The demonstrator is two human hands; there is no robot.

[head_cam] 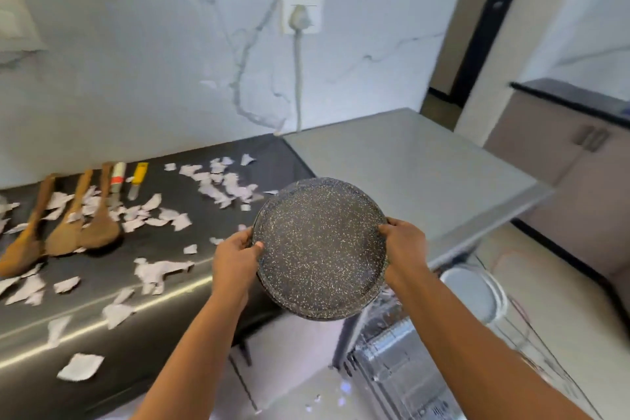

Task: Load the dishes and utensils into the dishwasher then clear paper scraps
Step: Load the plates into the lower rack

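You hold one round dark speckled plate [320, 249] with two hands. Your left hand [235, 257] grips its left rim, thumb laid on the upper face and fingers curled beneath. Your right hand [404, 245] grips the right rim in the same way, fingers wrapped round the edge. The plate is in the air, off the front edge of the tabletop [153, 249] and above the open dishwasher [395, 361] at your lower right. Being round, it has no long axis; its speckled face is tipped up towards you, with the far rim towards the wall.

On the tabletop to your left lie three wooden spoons [66, 235], side by side. Their long axes run from near to far, with the bowls towards you and the handles pointing to the wall, leaning a little rightward. Just beyond them lie two smaller utensils, one with a white and red handle [117, 177] and one with a yellow handle [136, 181], both lying along the same near-to-far line.

Torn paper scraps [163, 271] are strewn across the tabletop among and beside the spoons, too many to count surely. A few more lie on the floor by the dishwasher. One white plate [474, 293] stands in the dishwasher rack, below your right forearm.
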